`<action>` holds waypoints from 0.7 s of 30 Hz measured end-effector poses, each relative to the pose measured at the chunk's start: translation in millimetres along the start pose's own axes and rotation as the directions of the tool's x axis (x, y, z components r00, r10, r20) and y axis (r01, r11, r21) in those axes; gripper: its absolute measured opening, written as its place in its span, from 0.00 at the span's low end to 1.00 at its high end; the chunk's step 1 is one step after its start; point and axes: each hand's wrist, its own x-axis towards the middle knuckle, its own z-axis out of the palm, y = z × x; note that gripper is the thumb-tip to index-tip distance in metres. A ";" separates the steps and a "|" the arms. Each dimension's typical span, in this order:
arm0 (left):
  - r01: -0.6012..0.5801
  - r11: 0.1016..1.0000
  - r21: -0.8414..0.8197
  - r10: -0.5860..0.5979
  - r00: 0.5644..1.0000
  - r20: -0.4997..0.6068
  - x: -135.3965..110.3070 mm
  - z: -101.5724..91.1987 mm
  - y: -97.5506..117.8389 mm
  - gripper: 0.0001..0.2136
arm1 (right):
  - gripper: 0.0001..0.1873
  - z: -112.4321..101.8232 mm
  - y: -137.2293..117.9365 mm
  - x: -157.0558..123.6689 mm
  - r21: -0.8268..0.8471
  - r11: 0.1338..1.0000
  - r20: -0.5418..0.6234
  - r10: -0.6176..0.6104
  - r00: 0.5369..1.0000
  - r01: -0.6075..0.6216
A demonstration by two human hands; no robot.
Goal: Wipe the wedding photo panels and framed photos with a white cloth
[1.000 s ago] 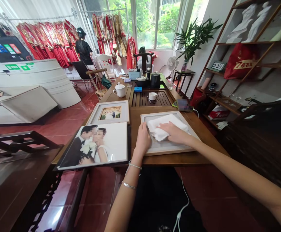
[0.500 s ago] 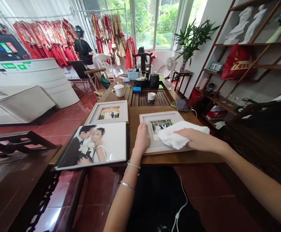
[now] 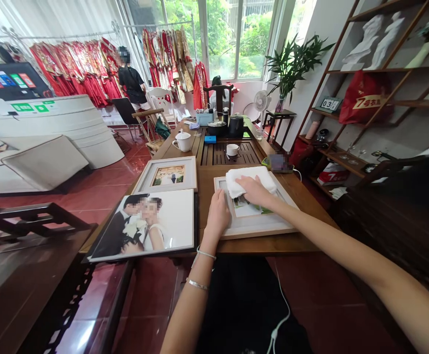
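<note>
The left hand held the left side of the picture frame, likely so it couldn't slide. The right hand gripped a white cloth against its far part.

Wht lidded mug, fan nr plant

fluffy cloth, smooth wooden frame, glossy tiles

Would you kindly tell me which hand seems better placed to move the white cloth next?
Probably the right: the right hand holds the white cloth against the picture frame, while the left hand is at the frame's left edge.
</note>
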 end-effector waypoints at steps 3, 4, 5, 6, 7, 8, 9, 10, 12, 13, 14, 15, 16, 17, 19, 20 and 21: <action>-0.037 0.999 -0.028 0.037 0.999 0.005 2.6 -2.3 0.3 0.25 | 0.35 3.4 -12.9 -8.8 0.021 0.997 0.048 -0.078 0.996 0.077; -0.039 0.998 -0.039 0.040 0.999 0.010 4.2 -3.6 0.9 0.23 | 0.36 3.5 -16.7 -14.0 0.030 0.994 0.063 -0.103 0.993 0.101; -0.028 0.998 -0.050 0.028 1.000 0.011 6.1 -5.0 1.8 0.22 | 0.37 3.2 -20.1 -19.8 0.038 0.992 0.077 -0.124 0.989 0.121; -0.003 0.998 -0.060 0.004 1.000 0.007 8.0 -6.4 3.1 0.20 | 0.38 2.3 -23.0 -25.9 0.045 0.989 0.087 -0.141 0.986 0.138; 0.029 0.997 -0.069 -0.029 1.000 -0.004 9.9 -7.8 4.6 0.19 | 0.39 1.1 -25.3 -32.1 0.054 0.986 0.097 -0.159 0.982 0.155; 0.059 0.995 -0.079 -0.061 0.998 -0.019 11.4 -8.9 6.4 0.17 | 0.40 -0.3 -26.8 -38.1 0.069 0.983 0.105 -0.179 0.978 0.173; 0.084 0.992 -0.090 -0.087 0.996 -0.033 12.5 -9.8 8.2 0.16 | 0.40 -1.9 -27.7 -43.9 0.091 0.977 0.110 -0.201 0.974 0.191; 0.099 0.990 -0.101 -0.104 0.993 -0.047 13.0 -10.4 10.0 0.16 | 0.40 -3.5 -27.9 -49.3 0.121 0.970 0.111 -0.224 0.968 0.210; 0.098 0.988 -0.117 -0.107 0.992 -0.067 12.9 -10.7 12.9 0.17 | 0.39 -7.0 -26.9 -59.7 0.206 0.945 0.112 -0.282 0.953 0.255; 0.094 0.988 -0.120 -0.103 0.992 -0.075 12.4 -10.7 13.9 0.17 | 0.39 -9.0 -26.1 -64.7 0.252 0.926 0.116 -0.316 0.941 0.280; 0.092 0.988 -0.121 -0.102 0.991 -0.081 12.0 -10.6 14.5 0.17 | 0.37 -11.5 -25.4 -69.8 0.293 0.907 0.123 -0.351 0.928 0.303; 0.092 0.989 -0.119 -0.102 0.992 -0.079 11.6 -10.6 15.0 0.18 | 0.36 -14.5 -25.0 -75.2 0.330 0.886 0.132 -0.384 0.914 0.325; 0.093 0.989 -0.118 -0.101 0.993 -0.068 11.4 -10.6 15.2 0.18 | 0.36 -18.4 -24.9 -80.8 0.360 0.868 0.140 -0.414 0.899 0.343; 0.095 0.988 -0.118 -0.101 0.994 -0.050 11.2 -10.7 15.3 0.19 | 0.36 -23.3 -25.2 -86.8 0.384 0.852 0.147 -0.437 0.887 0.356; 0.097 0.988 -0.121 -0.098 0.995 -0.004 10.7 -10.7 15.3 0.20 | 0.35 -35.7 -26.1 -99.8 0.423 0.824 0.154 -0.474 0.867 0.376; 0.099 0.988 -0.117 -0.097 0.995 0.019 10.2 -10.4 15.2 0.21 | 0.34 -42.9 -26.4 -106.7 0.439 0.813 0.156 -0.488 0.859 0.383; 0.104 0.989 -0.104 -0.101 0.994 0.038 9.4 -9.9 14.9 0.21 | 0.32 -50.2 -26.0 -113.8 0.449 0.807 0.162 -0.496 0.853 0.384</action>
